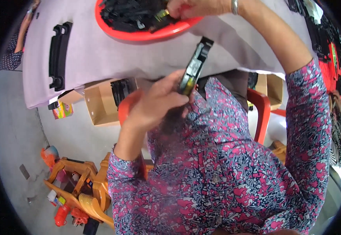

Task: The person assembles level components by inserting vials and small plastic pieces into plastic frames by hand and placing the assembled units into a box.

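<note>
While the pale tabletop [100,51] carries a red bowl [139,36] of black parts, the left hand [155,105] grips a long black part [194,66] upright at the table's edge; the right hand [190,8] closes on a small piece [160,15] inside the bowl.

A single wide fisheye view from the wearer's head looks steeply down over a patterned shirt front, with both forearms rising from the lower edge toward the counter [100,55] at the top of the frame. The hands sit close under the lens, while the floor [14,137] and a wooden chair [88,188] lie well below at lower left; straight edges bow toward the dark round rim.
</note>
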Demonstrator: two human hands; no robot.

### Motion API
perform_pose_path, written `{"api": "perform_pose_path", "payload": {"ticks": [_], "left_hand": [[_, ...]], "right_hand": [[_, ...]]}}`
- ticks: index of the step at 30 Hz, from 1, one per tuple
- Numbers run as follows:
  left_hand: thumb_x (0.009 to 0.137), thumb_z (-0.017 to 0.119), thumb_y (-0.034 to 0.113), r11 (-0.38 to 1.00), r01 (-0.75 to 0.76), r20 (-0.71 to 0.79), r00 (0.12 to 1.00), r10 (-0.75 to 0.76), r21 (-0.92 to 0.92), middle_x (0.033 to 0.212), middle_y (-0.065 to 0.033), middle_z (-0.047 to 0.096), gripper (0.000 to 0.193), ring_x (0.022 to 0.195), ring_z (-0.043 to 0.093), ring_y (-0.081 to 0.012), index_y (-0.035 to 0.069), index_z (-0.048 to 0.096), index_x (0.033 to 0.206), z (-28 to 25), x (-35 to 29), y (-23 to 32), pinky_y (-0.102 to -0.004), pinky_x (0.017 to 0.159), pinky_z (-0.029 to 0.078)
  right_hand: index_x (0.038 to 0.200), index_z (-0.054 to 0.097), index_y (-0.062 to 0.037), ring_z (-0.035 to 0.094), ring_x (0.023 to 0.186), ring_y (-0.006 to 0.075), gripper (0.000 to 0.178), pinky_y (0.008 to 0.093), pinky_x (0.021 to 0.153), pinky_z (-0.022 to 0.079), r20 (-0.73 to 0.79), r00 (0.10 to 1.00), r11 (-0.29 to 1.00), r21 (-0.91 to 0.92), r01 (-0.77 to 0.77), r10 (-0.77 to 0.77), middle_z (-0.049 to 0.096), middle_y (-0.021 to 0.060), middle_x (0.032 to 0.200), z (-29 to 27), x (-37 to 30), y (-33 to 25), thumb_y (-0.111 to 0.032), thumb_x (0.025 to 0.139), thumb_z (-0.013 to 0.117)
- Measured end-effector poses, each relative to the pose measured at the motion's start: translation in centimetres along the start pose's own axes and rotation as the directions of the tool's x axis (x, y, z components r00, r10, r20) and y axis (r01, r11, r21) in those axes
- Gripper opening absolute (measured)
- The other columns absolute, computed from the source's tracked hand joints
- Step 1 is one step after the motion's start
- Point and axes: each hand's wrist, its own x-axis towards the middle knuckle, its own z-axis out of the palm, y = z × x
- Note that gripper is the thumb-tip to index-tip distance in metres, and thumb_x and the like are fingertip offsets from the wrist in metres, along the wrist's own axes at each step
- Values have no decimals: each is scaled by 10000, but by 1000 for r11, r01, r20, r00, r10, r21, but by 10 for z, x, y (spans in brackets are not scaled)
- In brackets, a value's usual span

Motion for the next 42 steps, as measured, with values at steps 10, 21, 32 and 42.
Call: {"api": "perform_pose_path", "payload": {"ticks": [10,21,32,42], "left_hand": [[809,569,31,994,-19,-101,994,30,104,1003,-89,588,610,825,573,-158,-17,416,1398,5,7,-2,-277,612,496],[783,563,26,991,-17,-135,990,35,129,984,-93,594,516,834,549,-149,-16,493,1293,-2,10,-7,-280,669,476],[892,534,118,1000,-15,-141,990,19,27,979,-85,602,364,832,555,-151,-5,509,1234,-3,12,-5,-283,642,481],[981,515,263,991,-19,-136,991,0,-135,960,-79,600,346,838,584,-160,-4,512,1201,13,24,-10,-299,641,502]], "right_hand": [[793,637,9,608,795,324,94,398,697,481,19,997,996,-44,-74,75,612,162,821,1,-9,-5,-60,730,630],[997,685,-12,626,905,301,215,365,807,490,37,995,995,34,-97,96,644,164,950,-2,-28,-8,-161,860,614],[935,667,-1,647,800,221,187,343,709,511,-72,983,975,160,-156,169,669,105,832,-2,-36,-33,-82,787,748],[853,618,-12,615,698,206,83,328,639,486,-381,910,982,150,-115,165,618,87,730,9,-52,-34,8,781,654]]}}
